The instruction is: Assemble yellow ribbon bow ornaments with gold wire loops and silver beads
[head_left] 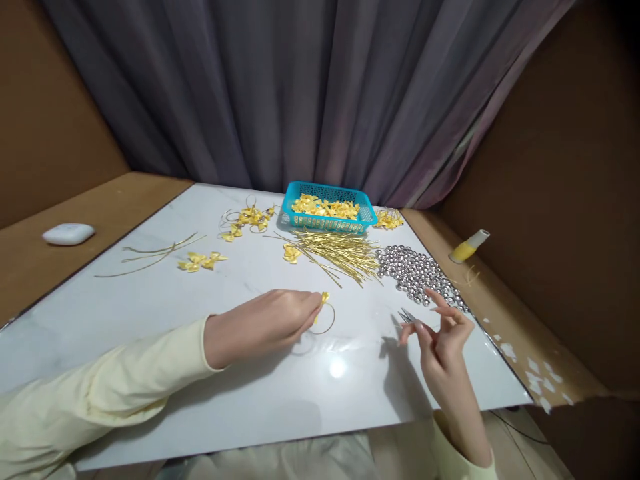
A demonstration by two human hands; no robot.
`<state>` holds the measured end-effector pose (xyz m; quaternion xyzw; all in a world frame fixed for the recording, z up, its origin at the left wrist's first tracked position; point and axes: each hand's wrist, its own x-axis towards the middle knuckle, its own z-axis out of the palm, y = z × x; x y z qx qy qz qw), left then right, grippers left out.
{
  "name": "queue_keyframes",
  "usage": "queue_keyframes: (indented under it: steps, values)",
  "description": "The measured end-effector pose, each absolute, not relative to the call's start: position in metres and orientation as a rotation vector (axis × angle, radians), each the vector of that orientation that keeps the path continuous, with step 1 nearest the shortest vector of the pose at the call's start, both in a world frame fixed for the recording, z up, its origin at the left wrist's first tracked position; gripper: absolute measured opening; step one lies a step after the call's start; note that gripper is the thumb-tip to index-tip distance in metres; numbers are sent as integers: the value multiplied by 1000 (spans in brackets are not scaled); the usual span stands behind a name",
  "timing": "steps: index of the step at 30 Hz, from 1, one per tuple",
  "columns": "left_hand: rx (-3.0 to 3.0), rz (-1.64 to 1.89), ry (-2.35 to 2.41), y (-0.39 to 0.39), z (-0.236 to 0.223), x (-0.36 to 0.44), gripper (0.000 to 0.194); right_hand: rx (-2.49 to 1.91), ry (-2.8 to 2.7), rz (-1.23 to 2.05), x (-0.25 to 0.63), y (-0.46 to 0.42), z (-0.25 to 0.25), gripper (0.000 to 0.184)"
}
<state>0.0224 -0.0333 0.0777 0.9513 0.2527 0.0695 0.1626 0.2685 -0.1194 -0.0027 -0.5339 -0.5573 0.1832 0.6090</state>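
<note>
My left hand [273, 319] is closed in a pinch above the middle of the white table. Between its fingertips is a small yellow ribbon bow [325, 296] with a thin gold cord loop [333, 321] hanging from it. My right hand [447, 340] is raised at the right, gripping small scissors [407, 315]. Their two metal points stick out to the left, slightly apart; the hand hides the handles. Just beyond that hand spreads a heap of shiny silver beads [417, 272]. Farther back lies a bundle of gold cords [345, 253].
A blue basket [371, 219] of yellow bows stands at the back. Looped bows [250, 219] lie left of it, others [389, 219] right. Loose bows [200, 261] and cords [155, 253] lie at left. A white case [69, 233] and a yellow thread spool [465, 250] flank the table.
</note>
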Motion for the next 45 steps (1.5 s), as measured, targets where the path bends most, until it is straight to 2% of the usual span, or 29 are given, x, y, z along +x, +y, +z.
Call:
queue_keyframes:
  steps: [5,10,14,17,20,25,27,29,31,35,37,39,45]
  values:
    - [2604,118,685,-38,69,26,23,-1168,-1467,243,276,-109,0,34]
    - [2517,56,663,-41,61,30,25,-1213,-1658,235,279,-108,14,38]
    - [2397,55,654,-40,57,32,26,-1283,-2139,196,267,-105,24,51]
    - [2221,14,657,-37,53,33,26,-1234,-2581,310,254,-99,36,68]
    - [1996,-90,671,-33,50,34,24,-1048,-2680,644,245,-87,48,77]
    - [1976,-89,514,-29,44,35,26,-718,-2188,1482,238,-62,53,62]
    - [2050,-26,443,-29,42,35,24,-687,-2039,1658,236,-56,48,60]
    - [2089,12,411,-28,42,34,23,-766,-1992,1645,235,-52,41,61]
    - [2081,31,420,-28,41,34,23,-923,-2022,1467,237,-50,35,61]
    - [1992,74,429,-28,40,34,20,-1284,-2035,1134,252,-50,26,41]
    - [1970,80,414,-29,40,35,20,-1391,-1976,1115,263,-51,22,26]
    - [1984,83,427,-29,39,35,21,-1444,-1929,1161,275,-53,17,18]
    - [2065,102,608,-23,38,33,22,-1457,-1829,1261,305,-71,4,26]
